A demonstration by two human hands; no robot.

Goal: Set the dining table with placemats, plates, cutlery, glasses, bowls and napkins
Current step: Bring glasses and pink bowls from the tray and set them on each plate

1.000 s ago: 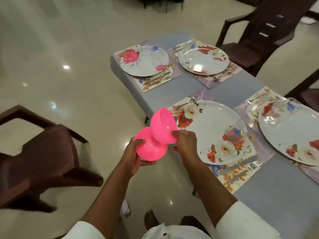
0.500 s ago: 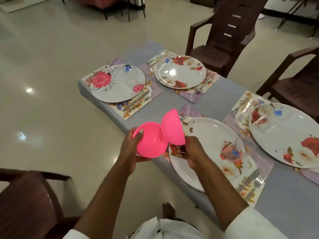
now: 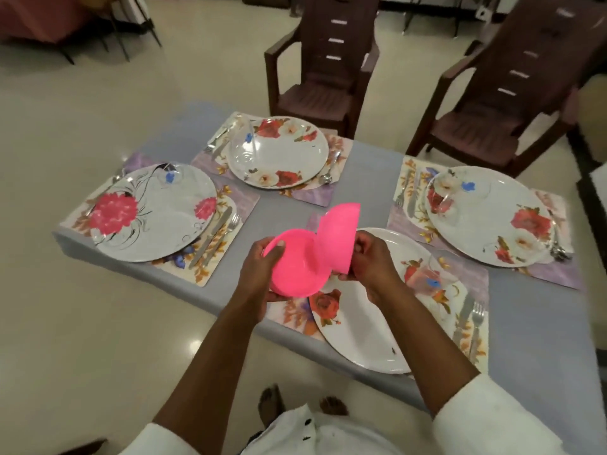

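Four places on the tabletop (image 3: 368, 178) already had placemats, plates, cutlery and glasses, while your left hand (image 3: 259, 274) gripped one pink bowl (image 3: 295, 274) and your right hand (image 3: 368, 261) pinched another (image 3: 338, 234), neither yet set down, no napkins visible.

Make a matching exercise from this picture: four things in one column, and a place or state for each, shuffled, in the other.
Things
1. pink bowls
2. plate with large pink flower
3. knife and fork
4. brown chairs

Places or states
A. on the far side of the table
B. held in both hands
C. at the table's left end
D. on the placemat, right of the nearest plate

Pairs: 1-B, 2-C, 3-D, 4-A
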